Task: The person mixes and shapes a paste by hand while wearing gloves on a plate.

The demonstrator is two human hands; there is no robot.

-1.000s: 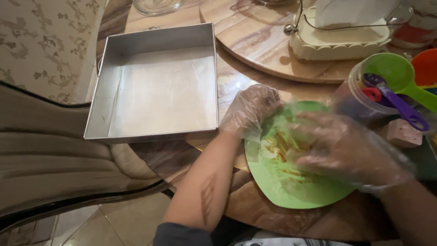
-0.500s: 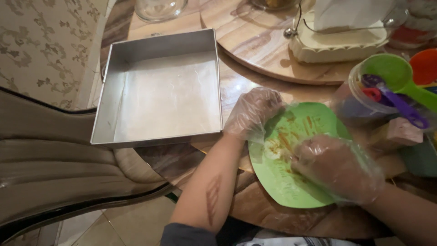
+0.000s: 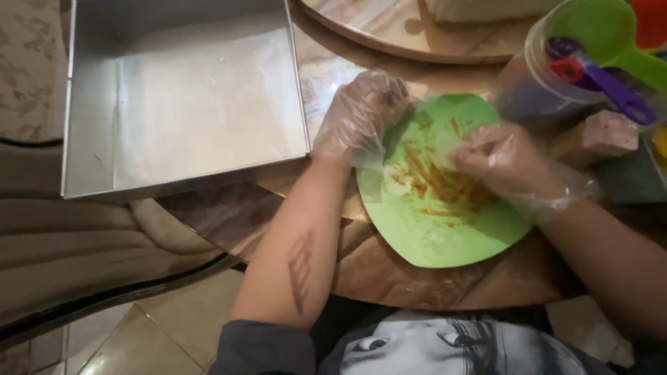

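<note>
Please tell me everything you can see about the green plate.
The green plate looks like smooth plastic, with rounded corners. It lies flat on the wooden table near its edge, right of the metal pan. Orange-brown smears and shreds cover its middle. The gloved left hand holds its upper-left rim; the gloved right hand presses on the smeared part.
</note>
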